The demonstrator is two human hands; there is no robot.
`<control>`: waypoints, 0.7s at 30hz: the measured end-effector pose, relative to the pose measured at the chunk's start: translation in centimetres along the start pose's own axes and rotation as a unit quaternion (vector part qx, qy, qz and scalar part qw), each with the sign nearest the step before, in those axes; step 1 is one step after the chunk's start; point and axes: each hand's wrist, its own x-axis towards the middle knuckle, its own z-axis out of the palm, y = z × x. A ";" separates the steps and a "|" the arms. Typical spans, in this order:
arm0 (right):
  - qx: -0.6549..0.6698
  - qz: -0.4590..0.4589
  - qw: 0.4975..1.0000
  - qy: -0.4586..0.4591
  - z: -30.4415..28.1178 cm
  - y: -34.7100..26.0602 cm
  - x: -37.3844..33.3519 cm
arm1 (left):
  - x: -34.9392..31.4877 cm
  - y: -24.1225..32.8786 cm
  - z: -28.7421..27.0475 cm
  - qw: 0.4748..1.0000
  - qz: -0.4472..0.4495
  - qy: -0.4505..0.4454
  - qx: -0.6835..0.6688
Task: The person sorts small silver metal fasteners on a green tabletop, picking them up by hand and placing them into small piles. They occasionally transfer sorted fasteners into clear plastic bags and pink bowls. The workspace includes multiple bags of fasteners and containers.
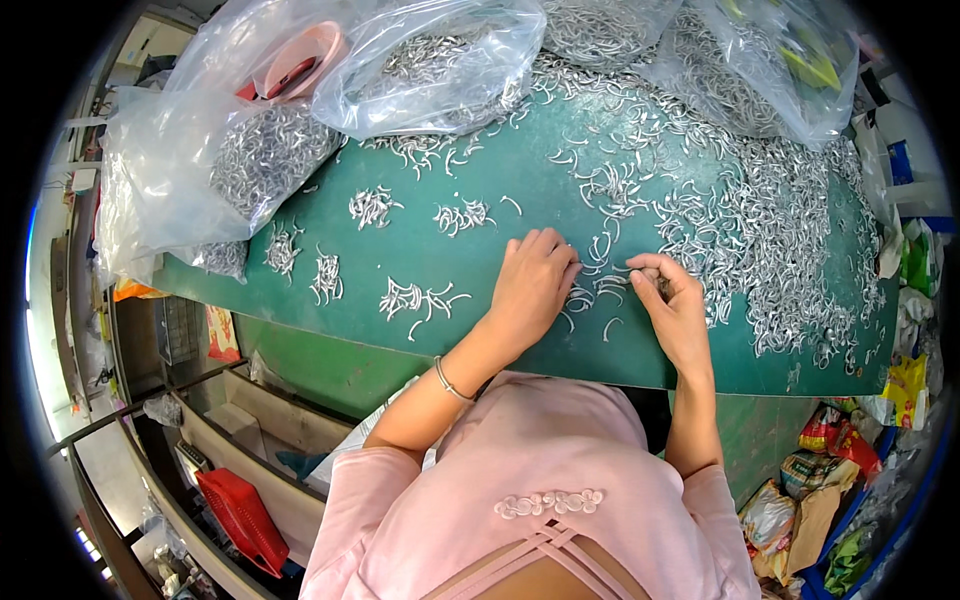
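Small curved silver metal pieces (770, 240) lie heaped across the right of the green table (400, 270). My left hand (540, 280) rests low over the tabletop, fingers bent and pressed together; what its fingertips hold, if anything, is hidden. Just to its right, my right hand (672, 305) is closed, thumb against the fingers, with silver curved pieces showing between them. A few loose curved pieces (600, 285) lie between the two hands. On the left are small separate piles, among them one pile (412, 297) near the front edge and another pile (464, 216) farther back.
Clear plastic bags of the same pieces line the far side, including a bag (430, 70) in the middle and a bag (250, 160) at left. A pink bowl (310, 55) sits on them. Below left stands a red basket (242, 520); colourful packages (830, 440) lie at right.
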 end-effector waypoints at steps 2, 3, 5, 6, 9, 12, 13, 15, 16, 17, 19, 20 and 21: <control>-0.064 -0.024 0.998 0.012 0.1 -0.3 0.0 | -0.1 0.0 -0.1 1.000 -0.001 0.003 -0.011; -0.095 -0.036 0.995 0.018 0.1 -0.6 0.1 | -0.1 0.2 -0.4 1.000 -0.004 0.003 -0.017; -0.158 -0.090 0.983 -0.003 0.7 -1.1 0.3 | -0.3 0.1 -0.8 1.000 -0.008 0.001 -0.017; -0.189 -0.116 0.975 -0.012 1.2 -1.4 0.4 | -0.5 0.0 -0.9 1.000 -0.006 -0.001 -0.012; -0.262 -0.175 0.949 -0.004 3.6 -1.1 1.1 | -0.8 -0.4 -0.7 1.000 -0.006 -0.001 -0.019; -0.317 -0.217 0.923 -0.011 4.5 -0.2 2.0 | -1.0 -0.3 -0.7 0.999 -0.020 0.006 -0.036; -0.331 -0.232 0.915 -0.012 4.7 -0.1 2.1 | -1.1 -0.3 -0.7 0.999 -0.028 0.010 -0.041; -0.317 -0.227 0.921 -0.011 4.5 0.0 2.3 | -1.3 -0.3 -0.8 0.998 -0.024 0.015 -0.059; -0.310 -0.225 0.924 -0.012 4.4 0.0 2.5 | -1.5 -0.3 -0.9 0.997 -0.022 0.018 -0.068; -0.220 -0.152 0.963 -0.032 4.0 -0.1 2.5 | -1.7 -0.2 -0.8 0.996 -0.019 0.019 -0.080; -0.034 0.002 0.997 -0.075 3.3 -0.6 2.4 | -2.2 0.1 -0.6 0.994 -0.013 0.020 -0.103; 0.124 0.009 0.987 -0.106 3.1 -0.3 2.6 | -2.4 0.4 -0.7 0.995 -0.009 0.011 -0.102; 0.227 0.035 0.962 -0.145 3.1 -0.6 2.9 | -2.6 0.6 -0.7 0.993 -0.008 0.009 -0.117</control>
